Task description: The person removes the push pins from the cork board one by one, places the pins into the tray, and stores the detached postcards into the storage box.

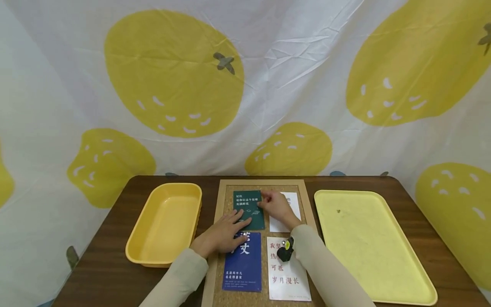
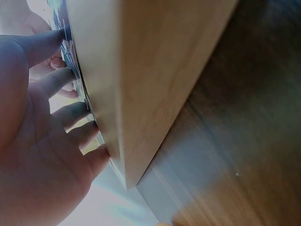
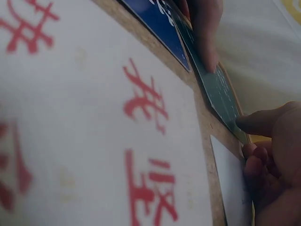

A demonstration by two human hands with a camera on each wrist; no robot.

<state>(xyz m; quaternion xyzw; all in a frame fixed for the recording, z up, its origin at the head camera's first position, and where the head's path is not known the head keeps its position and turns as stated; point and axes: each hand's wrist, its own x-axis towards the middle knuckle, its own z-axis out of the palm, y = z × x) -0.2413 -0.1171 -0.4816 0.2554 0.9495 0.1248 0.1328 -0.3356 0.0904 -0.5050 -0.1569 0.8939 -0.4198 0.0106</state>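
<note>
A dark green card point(image 1: 251, 207) with white print lies at the upper left of a wood-framed cork board point(image 1: 264, 268). My left hand point(image 1: 226, 232) rests its spread fingers on the green card's lower part, and the thumb reaches over a blue card point(image 1: 242, 268) below. At the green card's upper right edge, my right hand point(image 1: 278, 207) pinches with thumb and curled fingers. In the right wrist view its thumb point(image 3: 263, 122) touches the card; whether a small pin is between the fingers cannot be seen. This hand partly covers a white card point(image 1: 294, 204).
A white card with red characters point(image 1: 287, 288) lies on the board's lower right, under my right forearm. Left of the board stands a deep orange-yellow tray point(image 1: 166, 226); a flat pale yellow tray point(image 1: 368, 243) lies to the right. A lemon-patterned cloth point(image 1: 261, 85) hangs behind the table.
</note>
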